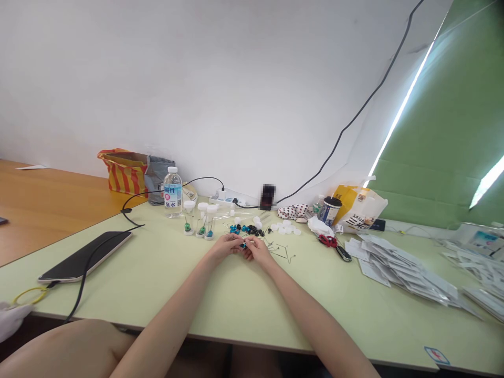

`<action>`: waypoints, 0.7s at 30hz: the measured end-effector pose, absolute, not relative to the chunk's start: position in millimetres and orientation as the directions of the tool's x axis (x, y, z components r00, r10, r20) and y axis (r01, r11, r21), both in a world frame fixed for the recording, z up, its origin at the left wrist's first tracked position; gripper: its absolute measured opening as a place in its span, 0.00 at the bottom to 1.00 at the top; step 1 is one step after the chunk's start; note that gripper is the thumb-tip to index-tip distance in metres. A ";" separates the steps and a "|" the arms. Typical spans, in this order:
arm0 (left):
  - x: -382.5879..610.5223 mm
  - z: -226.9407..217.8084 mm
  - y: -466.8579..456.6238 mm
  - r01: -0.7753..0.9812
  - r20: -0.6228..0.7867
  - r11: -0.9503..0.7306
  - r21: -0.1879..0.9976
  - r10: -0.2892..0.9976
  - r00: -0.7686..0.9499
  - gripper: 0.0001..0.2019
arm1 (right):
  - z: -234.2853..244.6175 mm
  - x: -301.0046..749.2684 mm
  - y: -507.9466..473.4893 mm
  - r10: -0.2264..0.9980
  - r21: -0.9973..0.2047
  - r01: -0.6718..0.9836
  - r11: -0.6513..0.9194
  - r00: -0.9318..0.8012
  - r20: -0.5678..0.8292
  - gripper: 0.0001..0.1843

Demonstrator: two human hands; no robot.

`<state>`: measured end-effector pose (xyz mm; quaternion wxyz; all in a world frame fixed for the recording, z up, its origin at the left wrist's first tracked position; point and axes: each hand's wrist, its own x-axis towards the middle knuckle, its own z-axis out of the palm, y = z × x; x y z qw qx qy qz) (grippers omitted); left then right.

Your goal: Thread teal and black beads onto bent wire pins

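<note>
Here, the left hand (225, 248) and right hand (258, 251) pinch a blue bit (243, 245) with their fingers (237, 242), before a blue-and-black pile (247, 229). Three tubes (202, 222) stand left of that pile.

A pale green table (161, 286) holds a spread of small goods: on the left lies a dark, flat device (86, 255), while at the far left stands a labelled water bottle (172, 194), three white-capped clear tubes (210, 226) just to its right. Blue and black pieces (247, 230) lie heaped near the far centre, beside small white pieces (285, 228) and thin bent wires (281, 256). Farther right are red-handled scissors (328, 241), a dark-lidded cup (329, 212) and a fanned pile of white sheets (405, 269).
</note>
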<state>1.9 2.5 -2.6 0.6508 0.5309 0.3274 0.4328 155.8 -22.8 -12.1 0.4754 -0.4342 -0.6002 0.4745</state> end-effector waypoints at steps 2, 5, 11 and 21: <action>1.8 -2.5 2.5 -0.214 0.031 0.063 0.975 0.911 0.410 0.13 | -12.7 155.8 -22.2 0.976 -0.983 0.069 0.170 -0.151 0.159 0.22; 1.6 -1.2 1.4 -0.212 0.028 0.066 0.975 0.911 0.411 0.13 | -13.1 155.7 -21.8 0.973 -0.978 0.077 0.196 -0.139 0.185 0.22; 1.7 -0.8 0.7 -0.201 0.024 0.063 0.978 0.914 0.406 0.14 | -11.1 155.9 -22.9 0.975 -0.986 0.068 0.154 -0.173 0.141 0.22; 1.8 -2.1 2.3 -0.197 0.024 0.063 0.978 0.911 0.412 0.14 | -10.8 156.1 -23.6 0.971 -0.981 0.081 0.176 -0.180 0.159 0.20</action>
